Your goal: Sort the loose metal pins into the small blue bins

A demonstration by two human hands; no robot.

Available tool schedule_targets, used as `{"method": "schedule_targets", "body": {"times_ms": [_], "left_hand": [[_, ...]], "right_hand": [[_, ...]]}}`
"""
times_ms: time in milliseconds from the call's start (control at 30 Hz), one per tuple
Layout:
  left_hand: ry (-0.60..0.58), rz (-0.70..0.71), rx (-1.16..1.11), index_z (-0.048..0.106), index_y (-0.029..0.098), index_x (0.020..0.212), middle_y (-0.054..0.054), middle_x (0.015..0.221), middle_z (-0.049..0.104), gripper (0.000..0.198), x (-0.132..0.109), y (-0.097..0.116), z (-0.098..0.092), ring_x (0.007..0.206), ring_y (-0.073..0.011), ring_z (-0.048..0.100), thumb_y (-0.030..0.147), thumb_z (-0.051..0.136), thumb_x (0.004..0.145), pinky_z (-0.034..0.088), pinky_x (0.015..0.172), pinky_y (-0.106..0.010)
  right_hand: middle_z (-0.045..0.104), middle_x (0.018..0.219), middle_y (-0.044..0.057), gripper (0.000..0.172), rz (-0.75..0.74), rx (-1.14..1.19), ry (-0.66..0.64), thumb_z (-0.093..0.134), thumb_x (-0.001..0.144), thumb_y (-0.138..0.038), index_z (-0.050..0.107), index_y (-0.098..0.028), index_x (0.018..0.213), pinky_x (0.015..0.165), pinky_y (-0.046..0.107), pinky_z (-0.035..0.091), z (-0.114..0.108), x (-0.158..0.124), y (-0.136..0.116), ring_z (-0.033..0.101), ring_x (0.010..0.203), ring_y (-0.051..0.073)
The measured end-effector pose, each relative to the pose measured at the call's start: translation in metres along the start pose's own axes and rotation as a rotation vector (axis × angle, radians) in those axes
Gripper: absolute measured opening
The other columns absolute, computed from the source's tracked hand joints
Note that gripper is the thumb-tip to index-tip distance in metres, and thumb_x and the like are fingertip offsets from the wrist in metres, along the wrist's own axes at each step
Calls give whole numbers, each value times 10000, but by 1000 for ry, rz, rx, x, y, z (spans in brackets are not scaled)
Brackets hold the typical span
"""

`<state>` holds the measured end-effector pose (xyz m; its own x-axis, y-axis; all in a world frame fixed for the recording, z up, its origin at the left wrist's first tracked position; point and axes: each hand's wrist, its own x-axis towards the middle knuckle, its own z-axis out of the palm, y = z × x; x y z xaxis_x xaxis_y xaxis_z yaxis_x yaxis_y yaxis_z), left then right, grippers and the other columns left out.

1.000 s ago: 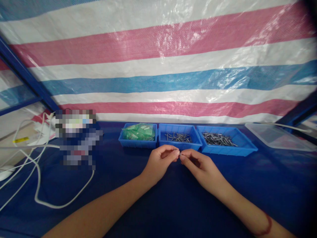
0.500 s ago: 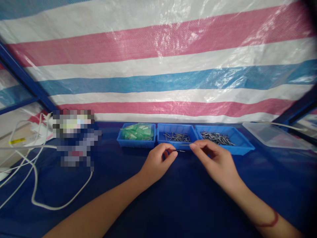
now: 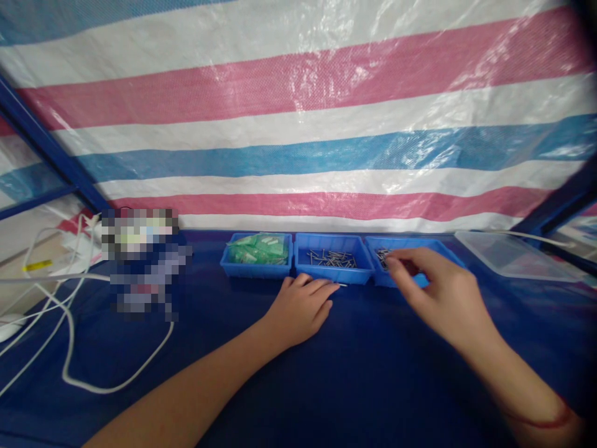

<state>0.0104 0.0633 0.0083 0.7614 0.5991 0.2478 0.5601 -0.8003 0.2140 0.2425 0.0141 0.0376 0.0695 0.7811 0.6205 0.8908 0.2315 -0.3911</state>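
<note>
My left hand [image 3: 303, 311] is palm down on the dark blue tabletop, just in front of the middle blue bin [image 3: 333, 275]. Its fingers are drawn together, and a thin metal pin [image 3: 343, 285], like a rivet, sticks out past the fingertips. Over the near left part of the right blue bin [image 3: 448, 247], my right hand [image 3: 438, 289] has thumb and fingers pinched; anything between them is hidden. Loose metal pins [image 3: 332, 259] lie in the middle bin. More metal pieces [image 3: 382, 256] show in the right bin, mostly covered by my right hand.
A left blue bin [image 3: 256, 270] holds green plastic packets [image 3: 259, 250]. A clear plastic lid or tray [image 3: 508, 255] lies at the right. White cables [image 3: 69, 348] and a blurred-out object [image 3: 149, 274] occupy the left side. A striped sheet [image 3: 298, 143] hangs behind.
My right hand has moved right, from in front of the bins to over the right bin; the thin pin it held no longer shows. My left hand has turned palm down.
</note>
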Motion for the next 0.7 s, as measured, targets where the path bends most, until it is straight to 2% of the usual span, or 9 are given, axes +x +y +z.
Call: {"method": "schedule_targets", "body": {"times_ms": [100,167,300,433,533,700], "left_hand": [[-10,5,28,524,244,1278,-34,1294,581,356,0,0,0,1041,-246,483,290,384,955,364,792,-367],[-16,5,36,530,241,1270,-34,1304,572,350,0,0,1,1046,-245,478,289,385,954,360,786,-365],[-21,9,23,523,249,1275,-20,1328,550,350,0,-1,3,1063,-242,468,283,388,954,357,802,-370],[-22,16,22,554,247,1233,-17,1306,561,326,0,-1,4,1080,-239,462,280,378,960,352,831,-380],[-21,16,16,568,251,1209,-24,1286,567,314,0,0,3,1088,-237,465,271,377,960,354,840,-378],[11,-33,-5,555,245,1213,-51,1214,586,307,1,-1,4,1059,-232,497,264,421,937,371,833,-365]], "right_hand": [[684,835,35,217,-186,141,-390,465,912,-323,658,-227,884,673,276,479,11,-8,-23,631,722,163],[693,852,37,205,-193,112,-495,470,905,-294,661,-226,934,667,274,485,20,-13,-27,647,736,166],[700,935,71,273,-139,11,-504,471,891,-291,615,-199,1105,719,294,496,38,-19,-17,671,808,193],[695,975,94,313,-116,-37,-554,456,893,-293,571,-173,1158,709,290,482,48,-21,-11,674,837,203],[699,945,86,282,-71,-86,-545,440,897,-275,562,-181,1133,650,277,454,50,-21,-15,674,792,201],[693,829,49,149,-2,-140,-525,438,892,-239,555,-201,975,556,258,377,50,-19,-24,655,684,182]]}}
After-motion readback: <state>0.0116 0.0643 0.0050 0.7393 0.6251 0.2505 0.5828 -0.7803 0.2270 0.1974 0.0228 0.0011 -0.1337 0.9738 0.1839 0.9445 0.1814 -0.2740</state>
